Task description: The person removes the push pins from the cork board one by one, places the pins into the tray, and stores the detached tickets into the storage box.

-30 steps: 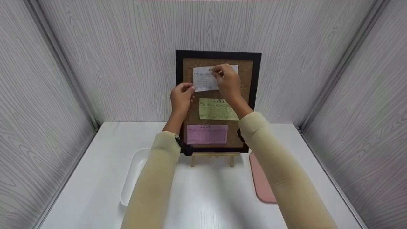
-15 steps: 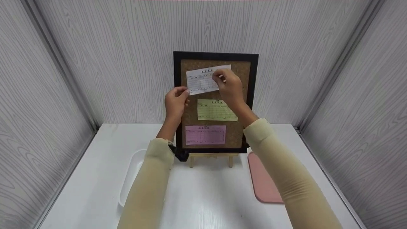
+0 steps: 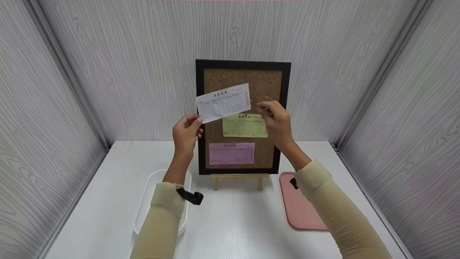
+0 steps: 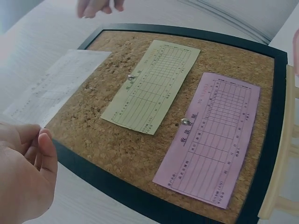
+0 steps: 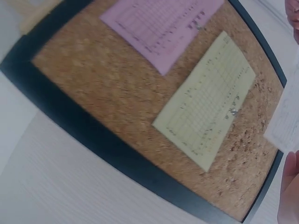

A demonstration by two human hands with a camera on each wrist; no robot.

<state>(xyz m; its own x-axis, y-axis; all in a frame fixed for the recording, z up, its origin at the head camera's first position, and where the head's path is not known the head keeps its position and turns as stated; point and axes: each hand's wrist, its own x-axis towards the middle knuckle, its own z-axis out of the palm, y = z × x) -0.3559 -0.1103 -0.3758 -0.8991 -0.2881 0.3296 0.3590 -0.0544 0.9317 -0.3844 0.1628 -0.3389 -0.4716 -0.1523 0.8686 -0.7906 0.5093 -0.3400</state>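
Observation:
A black-framed cork board (image 3: 286,90) stands on a small wooden easel (image 3: 238,178). My left hand (image 3: 185,131) pinches the lower left corner of a white printed slip (image 3: 222,102) and holds it tilted, just off the board's upper left. My right hand (image 3: 277,120) hovers before the board's right side, thumb and forefinger pinched together on what looks like a small pin. A green slip (image 3: 245,126) and a pink slip (image 3: 231,153) stay pinned below. The left wrist view shows the white slip (image 4: 51,86), the green slip (image 4: 152,88) and the pink slip (image 4: 210,137).
A white tray (image 3: 152,201) lies on the white table (image 3: 233,223) at the left, under my left forearm. A pink mat (image 3: 300,205) lies at the right. Grey panelled walls close in the back and both sides.
The white slip has come off the top of the board and moved down-left in my left hand. My right hand has drawn back down and to the right, away from the slip.

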